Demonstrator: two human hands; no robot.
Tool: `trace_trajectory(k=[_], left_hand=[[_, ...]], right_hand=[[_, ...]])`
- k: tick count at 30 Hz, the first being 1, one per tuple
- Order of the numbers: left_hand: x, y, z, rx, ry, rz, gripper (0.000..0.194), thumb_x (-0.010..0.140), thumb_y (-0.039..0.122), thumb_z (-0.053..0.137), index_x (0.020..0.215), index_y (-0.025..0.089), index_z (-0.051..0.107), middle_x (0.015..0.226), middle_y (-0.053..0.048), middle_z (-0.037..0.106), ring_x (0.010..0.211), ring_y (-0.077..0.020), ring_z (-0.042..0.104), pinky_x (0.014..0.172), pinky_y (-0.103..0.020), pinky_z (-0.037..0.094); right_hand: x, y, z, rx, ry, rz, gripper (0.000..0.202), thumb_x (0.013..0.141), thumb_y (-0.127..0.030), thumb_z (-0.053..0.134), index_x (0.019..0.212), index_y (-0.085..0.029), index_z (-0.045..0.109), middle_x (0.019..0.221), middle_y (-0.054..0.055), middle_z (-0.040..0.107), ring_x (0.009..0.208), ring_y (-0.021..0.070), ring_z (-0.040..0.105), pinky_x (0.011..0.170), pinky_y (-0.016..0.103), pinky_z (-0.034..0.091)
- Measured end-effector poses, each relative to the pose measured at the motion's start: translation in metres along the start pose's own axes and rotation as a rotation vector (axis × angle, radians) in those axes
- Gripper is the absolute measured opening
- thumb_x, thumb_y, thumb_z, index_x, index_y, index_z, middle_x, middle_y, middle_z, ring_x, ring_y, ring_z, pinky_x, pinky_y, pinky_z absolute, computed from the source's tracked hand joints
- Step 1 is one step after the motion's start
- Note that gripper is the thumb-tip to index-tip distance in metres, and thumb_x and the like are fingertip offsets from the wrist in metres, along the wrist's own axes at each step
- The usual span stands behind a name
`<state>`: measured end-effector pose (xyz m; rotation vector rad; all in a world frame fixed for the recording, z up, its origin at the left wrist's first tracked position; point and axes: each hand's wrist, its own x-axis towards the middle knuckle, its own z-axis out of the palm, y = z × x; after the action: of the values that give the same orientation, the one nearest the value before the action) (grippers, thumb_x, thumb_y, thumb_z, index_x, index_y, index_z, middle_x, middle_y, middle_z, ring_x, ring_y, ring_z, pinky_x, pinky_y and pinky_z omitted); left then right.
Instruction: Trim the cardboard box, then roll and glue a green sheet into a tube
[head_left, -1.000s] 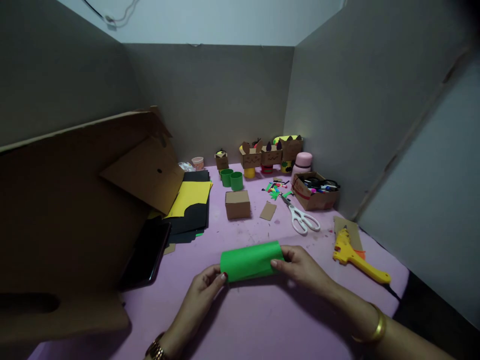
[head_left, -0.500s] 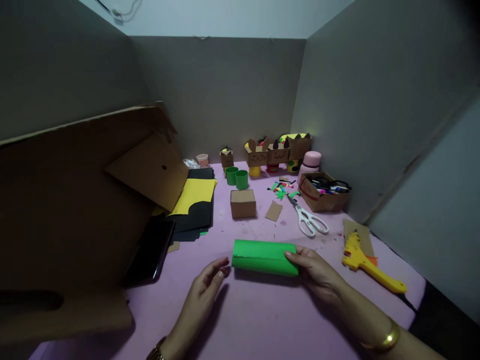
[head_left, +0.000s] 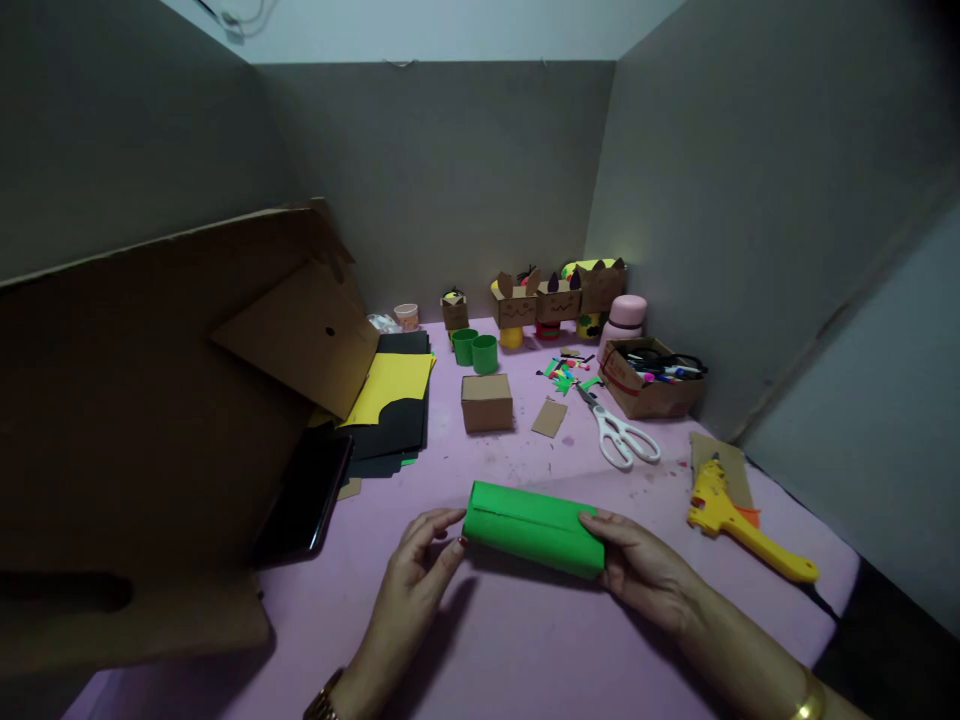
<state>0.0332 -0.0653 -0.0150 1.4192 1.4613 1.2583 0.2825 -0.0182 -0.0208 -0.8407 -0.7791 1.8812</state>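
A rolled green paper tube [head_left: 534, 530] with a seam along its length is held above the pink tabletop, tilted slightly down to the right. My right hand [head_left: 637, 565] grips its right end, thumb on top and fingers beneath. At the other end, my left hand [head_left: 424, 560] has thumb and forefinger closed on the tube's edge. Beyond the tube stands a small closed cardboard box [head_left: 487, 404], with a flat cardboard piece [head_left: 550, 417] to its right. White-handled scissors [head_left: 626, 440] lie farther right.
A yellow glue gun [head_left: 739, 525] lies at the right. A cardboard box of pens [head_left: 652, 385] and a pink bottle [head_left: 627, 315] stand behind. Two green paper rings [head_left: 484, 354] sit near cardboard animal figures [head_left: 517, 307]. At left are a phone [head_left: 304, 500], coloured sheets [head_left: 394, 385] and large cardboard [head_left: 150, 400].
My left hand has come to the tube's left end from just beside it. The tube has tilted and turned, its right end lower and its seam now on the upper side.
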Motion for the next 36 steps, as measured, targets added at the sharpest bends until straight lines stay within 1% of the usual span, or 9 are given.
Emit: trace_trajectory(k=[3,12,14,17,20,23,27,29,36], left_hand=[[0.002,0.01,0.005,-0.064,-0.056,-0.011,0.027,0.085,0.039,0.055,0.101,0.023,0.07,0.105,-0.01,0.067,0.101,-0.0254,0.058,0.093,-0.039,0.041],[0.005,0.012,0.007,-0.209,-0.085,-0.236,0.026,0.076,0.041,0.066,0.063,0.019,0.067,0.063,0.0,0.063,0.064,-0.016,0.053,0.063,-0.026,0.041],[0.004,0.018,0.004,-0.199,-0.127,-0.223,0.026,0.079,0.042,0.063,0.069,0.019,0.07,0.068,-0.002,0.067,0.067,-0.0177,0.056,0.068,-0.028,0.043],[0.004,0.03,-0.003,-0.143,-0.159,-0.189,0.038,0.088,0.049,0.045,0.099,0.024,0.071,0.102,-0.007,0.071,0.09,-0.0231,0.06,0.08,-0.034,0.045],[0.002,0.032,-0.012,-0.112,0.032,-0.229,0.048,0.09,0.054,0.034,0.121,0.027,0.059,0.128,-0.008,0.06,0.106,-0.0255,0.059,0.084,-0.037,0.047],[-0.007,0.016,-0.017,0.058,0.078,-0.209,0.046,0.09,0.051,0.038,0.116,0.022,0.062,0.125,-0.012,0.063,0.113,-0.0276,0.058,0.096,-0.044,0.043],[-0.028,-0.013,-0.013,0.561,-0.081,0.082,0.044,0.088,0.042,0.046,0.12,0.018,0.062,0.134,-0.015,0.057,0.127,-0.0322,0.046,0.107,-0.055,0.031],[-0.036,-0.021,-0.007,0.737,-0.144,0.14,0.047,0.089,0.039,0.044,0.128,0.017,0.056,0.141,-0.017,0.05,0.13,-0.0331,0.042,0.106,-0.058,0.033],[-0.038,-0.009,0.0,0.963,-0.378,0.231,0.044,0.092,0.03,0.039,0.133,0.023,0.051,0.144,-0.012,0.048,0.131,-0.0336,0.041,0.102,-0.061,0.037]], right_hand=[[-0.002,0.0,0.002,0.001,-0.032,0.106,0.024,0.067,-0.032,0.08,0.087,-0.018,0.075,0.085,0.008,0.077,0.08,0.0238,0.07,0.076,0.034,0.053],[-0.01,0.0,0.008,-0.125,-0.111,0.002,0.034,0.073,-0.037,0.077,0.1,-0.017,0.073,0.093,0.008,0.077,0.09,0.0251,0.068,0.087,0.038,0.047],[-0.011,-0.001,0.008,-0.127,-0.125,0.012,0.034,0.072,-0.037,0.078,0.099,-0.017,0.073,0.093,0.008,0.077,0.091,0.0253,0.068,0.087,0.038,0.048],[-0.011,-0.005,0.006,-0.096,-0.081,0.022,0.032,0.07,-0.037,0.079,0.095,-0.017,0.074,0.09,0.008,0.077,0.09,0.0257,0.068,0.086,0.037,0.048],[-0.013,-0.011,0.001,-0.053,0.002,-0.021,0.03,0.069,-0.036,0.08,0.093,-0.019,0.074,0.09,0.006,0.077,0.092,0.0253,0.067,0.087,0.036,0.048],[-0.016,-0.013,-0.005,-0.062,0.029,-0.072,0.029,0.071,-0.035,0.079,0.096,-0.02,0.074,0.092,0.006,0.076,0.096,0.0253,0.066,0.088,0.036,0.048],[-0.017,-0.013,-0.013,-0.034,0.067,-0.087,0.028,0.072,-0.032,0.078,0.096,-0.02,0.073,0.095,0.006,0.076,0.099,0.0254,0.065,0.089,0.036,0.049],[-0.016,-0.016,-0.014,0.028,0.107,-0.114,0.027,0.07,-0.033,0.08,0.094,-0.022,0.073,0.095,0.005,0.076,0.1,0.0255,0.065,0.09,0.036,0.049],[-0.017,-0.039,-0.002,0.238,0.182,-0.158,0.031,0.062,-0.029,0.084,0.09,-0.025,0.073,0.096,0.003,0.076,0.099,0.0259,0.066,0.09,0.037,0.052]])
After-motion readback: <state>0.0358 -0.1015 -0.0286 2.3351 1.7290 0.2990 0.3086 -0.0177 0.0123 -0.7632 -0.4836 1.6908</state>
